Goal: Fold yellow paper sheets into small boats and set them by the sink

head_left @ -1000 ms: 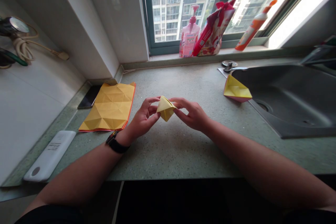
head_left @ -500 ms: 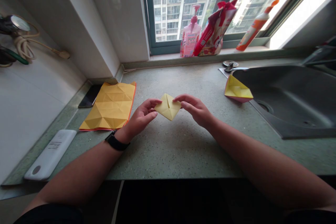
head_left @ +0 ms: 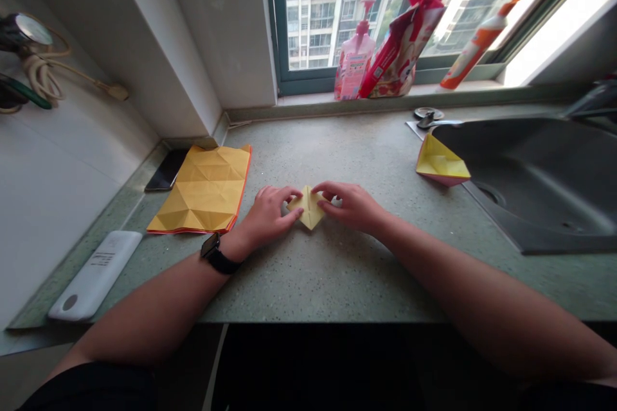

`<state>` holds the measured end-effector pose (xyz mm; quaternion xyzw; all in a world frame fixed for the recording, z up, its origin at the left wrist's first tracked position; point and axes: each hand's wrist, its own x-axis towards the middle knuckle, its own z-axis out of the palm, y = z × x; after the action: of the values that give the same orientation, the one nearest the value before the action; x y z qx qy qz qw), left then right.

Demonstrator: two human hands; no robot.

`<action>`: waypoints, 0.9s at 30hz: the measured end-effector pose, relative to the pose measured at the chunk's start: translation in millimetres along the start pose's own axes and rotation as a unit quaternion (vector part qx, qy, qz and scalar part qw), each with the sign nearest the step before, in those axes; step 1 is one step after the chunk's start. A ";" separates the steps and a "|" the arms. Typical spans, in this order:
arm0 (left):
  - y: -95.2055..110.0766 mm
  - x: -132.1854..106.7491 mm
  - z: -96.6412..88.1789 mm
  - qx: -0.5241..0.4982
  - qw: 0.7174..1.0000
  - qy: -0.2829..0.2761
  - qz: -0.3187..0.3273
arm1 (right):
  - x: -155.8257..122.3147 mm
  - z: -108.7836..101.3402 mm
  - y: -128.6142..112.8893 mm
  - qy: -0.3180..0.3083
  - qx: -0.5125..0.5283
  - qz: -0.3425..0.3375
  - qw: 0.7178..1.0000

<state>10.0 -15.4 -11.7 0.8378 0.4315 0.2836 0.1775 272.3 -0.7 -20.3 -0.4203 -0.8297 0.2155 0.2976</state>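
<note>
A small yellow paper folded into a diamond (head_left: 309, 208) lies on the speckled green counter (head_left: 332, 276), its side corners under my fingertips. My left hand (head_left: 270, 212), with a black watch (head_left: 216, 257) on the wrist, presses its left corner. My right hand (head_left: 346, 205) presses its right corner. Left of my hands lies a large creased yellow paper sheet with an orange edge (head_left: 207, 189). A finished-looking yellow and pink paper boat (head_left: 442, 164) sits by the sink.
A dark phone (head_left: 166, 170) and a white rounded device (head_left: 95, 276) lie at the counter's left. A steel sink (head_left: 530, 186) fills the right. On the windowsill stand a pink pump bottle (head_left: 354, 54), a red-and-white pouch (head_left: 402, 45) and an orange-capped tube (head_left: 475, 45).
The small paper has come down from the air onto the counter and now lies flatter as a diamond. Both hands have lowered with it and closed in on its corners.
</note>
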 end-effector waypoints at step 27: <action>5.1 1.0 6.1 0.120 0.985 -0.079 0.092 | 0.6 8.1 7.4 -0.046 -0.154 -0.069 0.985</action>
<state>17.4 -17.8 -13.3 0.9088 0.3684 0.1776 0.0825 270.7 3.0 -30.5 -0.3929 -0.8926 0.0832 0.2048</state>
